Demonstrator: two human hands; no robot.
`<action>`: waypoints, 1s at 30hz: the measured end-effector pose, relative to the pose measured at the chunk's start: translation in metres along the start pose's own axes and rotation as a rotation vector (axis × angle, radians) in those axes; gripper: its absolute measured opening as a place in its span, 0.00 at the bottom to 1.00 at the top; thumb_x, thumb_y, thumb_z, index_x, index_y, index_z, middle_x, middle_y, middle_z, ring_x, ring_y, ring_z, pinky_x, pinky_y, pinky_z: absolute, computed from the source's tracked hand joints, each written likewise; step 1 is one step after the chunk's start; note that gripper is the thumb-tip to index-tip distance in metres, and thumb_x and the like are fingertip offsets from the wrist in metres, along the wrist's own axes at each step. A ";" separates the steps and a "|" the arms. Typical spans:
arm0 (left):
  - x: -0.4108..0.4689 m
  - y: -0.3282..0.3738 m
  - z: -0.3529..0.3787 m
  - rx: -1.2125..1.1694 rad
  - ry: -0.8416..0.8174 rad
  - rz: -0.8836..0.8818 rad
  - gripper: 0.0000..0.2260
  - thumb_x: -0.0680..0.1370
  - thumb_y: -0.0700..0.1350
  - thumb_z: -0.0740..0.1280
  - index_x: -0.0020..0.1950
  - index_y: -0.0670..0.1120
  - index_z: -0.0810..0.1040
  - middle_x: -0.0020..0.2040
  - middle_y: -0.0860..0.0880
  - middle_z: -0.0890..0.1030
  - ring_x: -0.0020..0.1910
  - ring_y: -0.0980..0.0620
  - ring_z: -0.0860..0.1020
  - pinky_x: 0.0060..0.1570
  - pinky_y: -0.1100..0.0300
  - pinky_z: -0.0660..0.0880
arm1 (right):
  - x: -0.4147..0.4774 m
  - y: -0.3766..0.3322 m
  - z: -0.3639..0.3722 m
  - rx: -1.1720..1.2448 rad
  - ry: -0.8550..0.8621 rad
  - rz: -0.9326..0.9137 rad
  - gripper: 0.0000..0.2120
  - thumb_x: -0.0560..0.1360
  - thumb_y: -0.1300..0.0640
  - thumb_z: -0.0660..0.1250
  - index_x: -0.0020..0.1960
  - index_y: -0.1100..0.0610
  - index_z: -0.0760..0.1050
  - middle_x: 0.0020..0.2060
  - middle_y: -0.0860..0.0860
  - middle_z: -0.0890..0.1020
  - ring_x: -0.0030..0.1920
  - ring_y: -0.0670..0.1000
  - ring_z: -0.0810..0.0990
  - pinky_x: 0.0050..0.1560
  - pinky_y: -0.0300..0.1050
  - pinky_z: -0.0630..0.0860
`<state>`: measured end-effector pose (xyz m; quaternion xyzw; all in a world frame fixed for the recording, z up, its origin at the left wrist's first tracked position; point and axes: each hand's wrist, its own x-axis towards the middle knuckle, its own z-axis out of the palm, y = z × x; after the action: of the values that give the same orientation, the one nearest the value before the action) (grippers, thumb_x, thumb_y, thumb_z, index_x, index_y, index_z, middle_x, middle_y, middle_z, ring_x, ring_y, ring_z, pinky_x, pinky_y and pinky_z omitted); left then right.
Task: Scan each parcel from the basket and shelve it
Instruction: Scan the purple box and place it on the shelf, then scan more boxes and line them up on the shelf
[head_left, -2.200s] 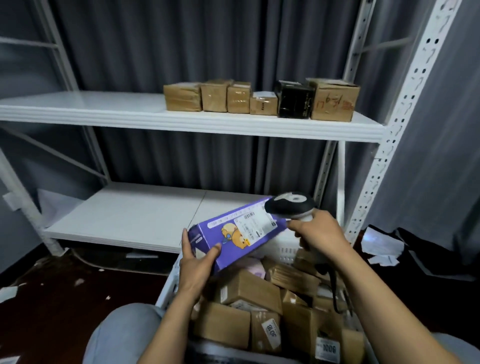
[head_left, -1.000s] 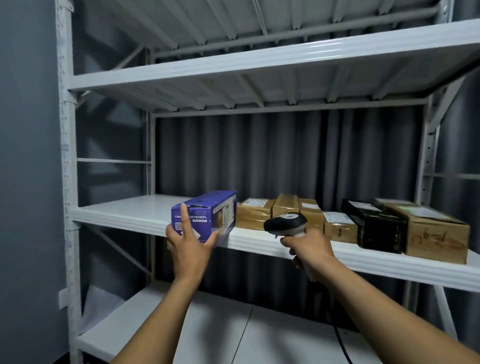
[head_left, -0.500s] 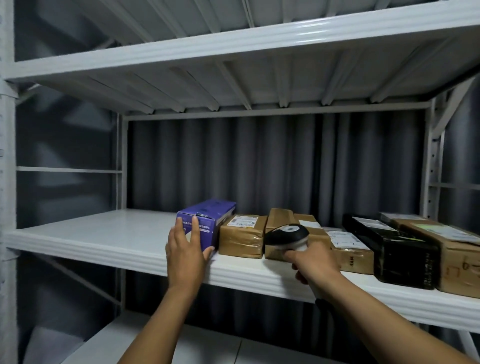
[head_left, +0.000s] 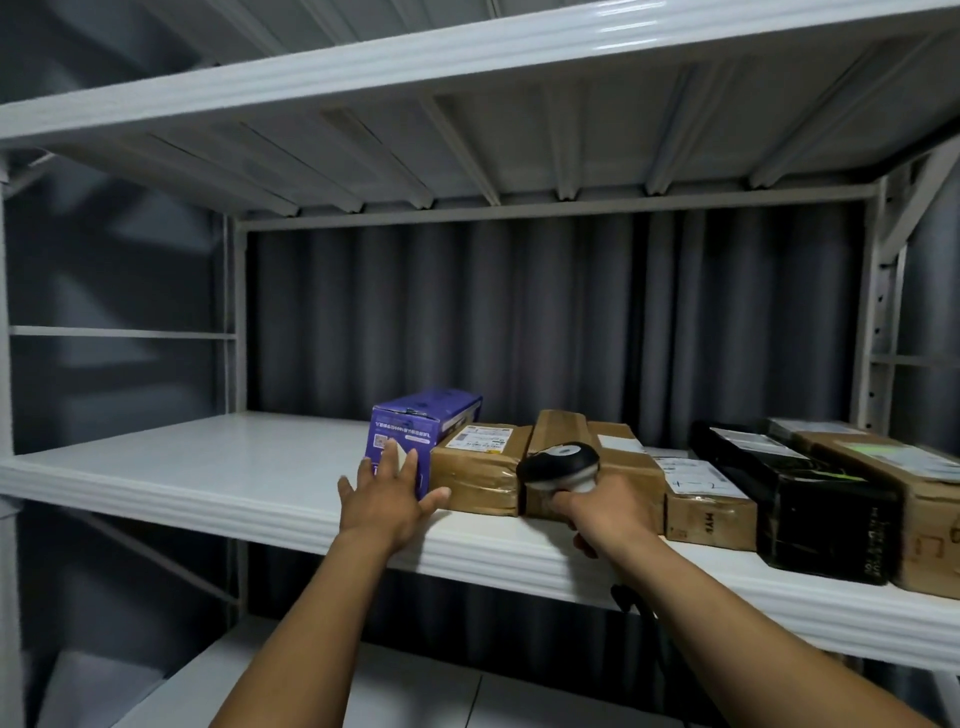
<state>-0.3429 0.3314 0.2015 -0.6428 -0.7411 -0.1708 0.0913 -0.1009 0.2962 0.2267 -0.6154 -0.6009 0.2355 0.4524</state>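
A purple box (head_left: 423, 427) lies on the white middle shelf (head_left: 208, 467), at the left end of a row of parcels. My left hand (head_left: 387, 501) has its fingers straight and spread against the box's front end. Beside the purple box sits a brown taped parcel (head_left: 480, 470). My right hand (head_left: 605, 512) grips the handle of a black and white barcode scanner (head_left: 558, 460), held in front of the brown parcels. The basket is out of sight.
Further right in the row are more brown parcels (head_left: 709, 512), a black box (head_left: 810, 499) and a large brown box (head_left: 909, 493). Another shelf (head_left: 467, 57) hangs overhead, with a lower shelf (head_left: 415, 691) below. Grey curtains hang behind. The scanner's cable drops under the shelf edge.
The purple box went from being scanned over the basket to lying on the middle shelf. My left hand has pushed it further in beside the brown parcel. The view moved closer.
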 end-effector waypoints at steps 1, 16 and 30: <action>-0.003 0.000 -0.003 0.020 -0.007 -0.001 0.35 0.78 0.69 0.48 0.80 0.51 0.48 0.80 0.48 0.43 0.78 0.41 0.48 0.72 0.38 0.52 | -0.003 0.001 -0.001 0.011 -0.007 -0.002 0.11 0.67 0.50 0.74 0.41 0.58 0.79 0.38 0.56 0.84 0.36 0.58 0.84 0.40 0.51 0.81; -0.159 0.054 -0.040 0.110 0.011 0.129 0.29 0.79 0.63 0.58 0.74 0.48 0.63 0.75 0.40 0.61 0.69 0.38 0.65 0.64 0.46 0.67 | -0.139 0.027 -0.079 0.027 -0.029 -0.060 0.06 0.67 0.56 0.73 0.36 0.56 0.77 0.29 0.55 0.80 0.26 0.55 0.77 0.34 0.51 0.77; -0.394 0.092 0.104 -0.043 -0.405 0.265 0.27 0.79 0.60 0.61 0.76 0.51 0.63 0.74 0.44 0.64 0.70 0.41 0.67 0.65 0.51 0.68 | -0.316 0.173 -0.115 -0.092 -0.164 0.182 0.06 0.69 0.56 0.73 0.43 0.57 0.80 0.34 0.55 0.83 0.28 0.54 0.79 0.36 0.49 0.79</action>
<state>-0.1819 0.0179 -0.0221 -0.7573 -0.6498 -0.0407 -0.0510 0.0336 -0.0136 0.0564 -0.6662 -0.5876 0.2975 0.3498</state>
